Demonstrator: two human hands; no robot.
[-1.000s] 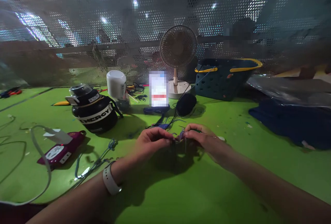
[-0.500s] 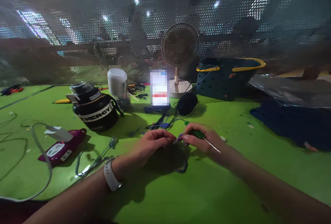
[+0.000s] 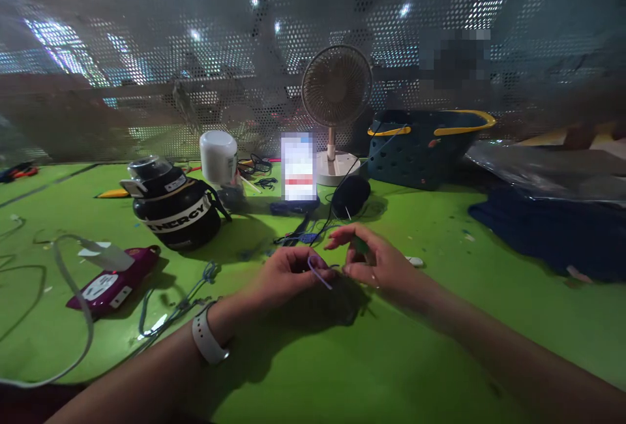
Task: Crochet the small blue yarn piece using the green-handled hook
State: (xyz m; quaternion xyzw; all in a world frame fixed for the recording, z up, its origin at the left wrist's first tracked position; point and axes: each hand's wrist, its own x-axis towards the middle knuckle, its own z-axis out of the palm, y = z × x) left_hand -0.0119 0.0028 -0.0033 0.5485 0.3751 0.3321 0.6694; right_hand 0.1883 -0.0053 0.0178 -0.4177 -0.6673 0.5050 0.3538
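My left hand is closed, pinching a thin purple cord between thumb and fingers; a piece of it curves up over the thumb. Close beside it, my right hand curls around a green-handled tool with a thin metal shaft pointing up and away. Most of the handle is hidden in the palm, and the tip's shape is too small to tell. The right thumb is near the cord; whether it touches it I cannot tell. Below the hands, the rest of the cord is blurred in shadow.
On the green table stand a black jug, a white bottle, a lit phone, a fan and a dark basket. Dark yarn lies ahead, a purple power strip left, navy cloth right.
The tool has turned in my right hand: its metal shaft pointed back toward the wrist and now points away from me. The cord has left the right fingertips and stands looped at my left hand.
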